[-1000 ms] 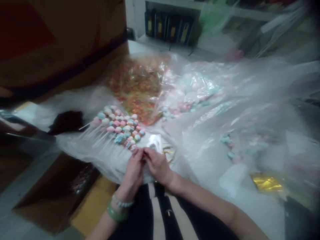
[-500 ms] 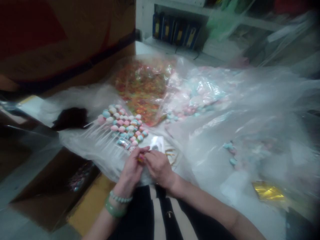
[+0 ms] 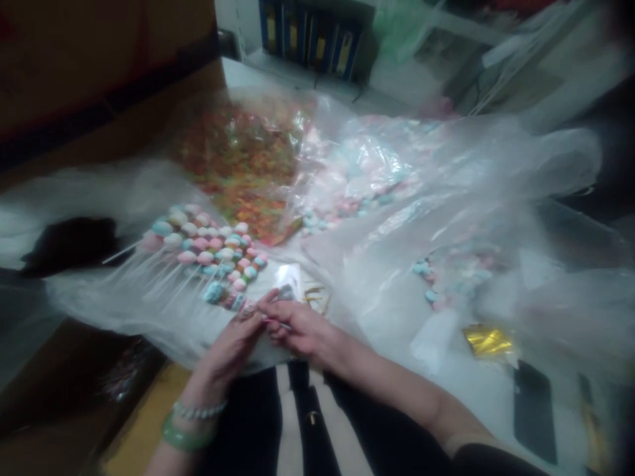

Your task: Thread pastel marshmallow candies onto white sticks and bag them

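My left hand [image 3: 238, 337], with a green bangle and beads at the wrist, meets my right hand in front of my body. Pastel pieces wrapped in clear film [image 3: 237, 301] lie at its fingertips; the fingers are closed round something blurred. My right hand [image 3: 300, 330] is curled and pinches a thin white stick [image 3: 278, 323] that points toward my left hand. Just beyond the hands, left of centre, lie several white sticks topped with pink, white and blue balls [image 3: 201, 243]. A small clear packet [image 3: 288, 279] and gold ties [image 3: 313, 295] are behind my hands.
Large clear bags hold orange-green pieces [image 3: 248, 158] and pastel pieces [image 3: 367, 155]. A gold foil sheet [image 3: 489, 340] and dark phone-like slab [image 3: 534, 410] lie right. Cardboard boxes stand at upper left [image 3: 99, 79] and lower left [image 3: 54, 396]. Blue binders [image 3: 317, 39] stand behind.
The view has shifted, so the table things appear farther left and the dark slab shows more fully. My right hand has turned, and a white stick now shows in its fingers.
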`<state>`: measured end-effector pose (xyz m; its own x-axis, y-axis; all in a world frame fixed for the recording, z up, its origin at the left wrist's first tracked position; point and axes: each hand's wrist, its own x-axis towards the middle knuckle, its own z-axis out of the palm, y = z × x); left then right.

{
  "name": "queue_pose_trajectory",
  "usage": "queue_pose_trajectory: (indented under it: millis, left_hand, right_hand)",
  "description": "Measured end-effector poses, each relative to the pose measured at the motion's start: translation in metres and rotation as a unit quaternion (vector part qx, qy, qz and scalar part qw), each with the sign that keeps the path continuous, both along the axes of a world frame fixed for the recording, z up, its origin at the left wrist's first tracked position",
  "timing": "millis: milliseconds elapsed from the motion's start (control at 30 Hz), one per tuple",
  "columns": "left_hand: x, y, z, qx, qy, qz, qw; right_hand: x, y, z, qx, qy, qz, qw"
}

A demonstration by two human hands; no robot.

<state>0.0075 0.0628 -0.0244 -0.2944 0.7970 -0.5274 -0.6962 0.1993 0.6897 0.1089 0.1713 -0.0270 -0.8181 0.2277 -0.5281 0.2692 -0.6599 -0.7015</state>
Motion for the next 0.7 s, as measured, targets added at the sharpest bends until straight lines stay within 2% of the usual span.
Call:
queue_pose_trajectory:
  millis: [33,67,133,167,233,300,333,400,433,500,567,600,633,700]
  left_hand:
    - [-0.003,-0.004,0.000,-0.011,0.045,-0.013,0.999]
    - [-0.006,-0.006,0.000,-0.025,0.098,-0.018,0.995]
    - [-0.008,-0.008,0.002,-0.055,0.201,-0.027,0.978]
    - [-0.007,-0.007,0.002,-0.064,0.228,-0.046,0.970]
    - [-0.001,-0.001,0.003,-0.069,0.215,-0.097,0.969]
    - [0.009,0.007,0.003,-0.074,0.167,-0.107,0.977]
    - [0.014,0.010,0.002,-0.083,0.163,-0.086,0.979]
    - [0.022,0.015,-0.002,-0.110,0.204,-0.011,0.973]
    - [0.023,0.015,-0.004,-0.122,0.233,0.026,0.964]
    - [0.022,0.013,-0.010,-0.138,0.270,0.082,0.949]
    - [0.017,0.010,-0.014,-0.153,0.270,0.111,0.944]
    - [0.014,0.009,-0.016,-0.160,0.261,0.117,0.945]
    - [0.011,0.009,-0.017,-0.166,0.248,0.119,0.947]
    - [0.007,0.010,-0.017,-0.172,0.215,0.115,0.954]
  right_hand:
    - [0.003,0.000,0.002,0.032,-0.009,-0.009,0.999]
    - [0.006,0.001,0.006,0.099,-0.018,-0.030,0.994]
    - [0.007,0.003,0.013,0.234,-0.010,-0.087,0.968]
    - [0.006,0.004,0.017,0.256,0.008,-0.102,0.961]
    - [0.000,0.005,0.021,0.190,0.050,-0.091,0.976]
    - [-0.008,0.006,0.021,0.086,0.058,-0.099,0.990]
    - [-0.011,0.006,0.021,0.058,0.047,-0.132,0.988]
    - [-0.015,0.008,0.018,0.051,0.022,-0.213,0.975]
    - [-0.014,0.011,0.017,0.058,0.016,-0.227,0.972]
    - [-0.008,0.021,0.015,0.090,0.017,-0.190,0.978]
    - [0.003,0.037,0.011,0.196,-0.002,-0.142,0.970]
    - [0.010,0.046,0.008,0.281,-0.023,-0.129,0.951]
    - [0.016,0.054,0.003,0.379,-0.048,-0.117,0.917]
    - [0.026,0.069,-0.008,0.546,-0.085,-0.077,0.830]
